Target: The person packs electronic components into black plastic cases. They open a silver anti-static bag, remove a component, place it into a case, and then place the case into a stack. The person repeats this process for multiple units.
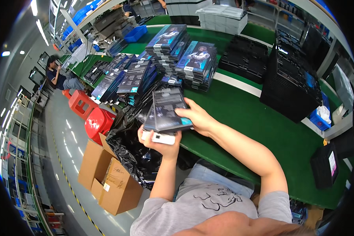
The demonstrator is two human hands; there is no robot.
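Note:
My left hand (168, 150) is closed under the near end of a dark flat packaging box (169, 108), propping it up at a tilt. A small white piece with a black square (159, 137) shows between the left fingers and the box's lower edge; its kind I cannot make out. Part of a second dark panel shows at the box's left side. On the right edge of the box lies my right hand (198, 118), thumb across the upper face and fingers hidden underneath. Just beyond stand stacked printed boxes (196, 59), with more boxes (133, 76) to their left.
Black plastic trays (291, 78) are piled at the right of the green table (236, 114), with more trays (244, 57) behind. A black bag (128, 141) hangs beside an open cardboard carton (120, 185). Red stools (98, 122) stand left; a seated person (59, 74) is farther off.

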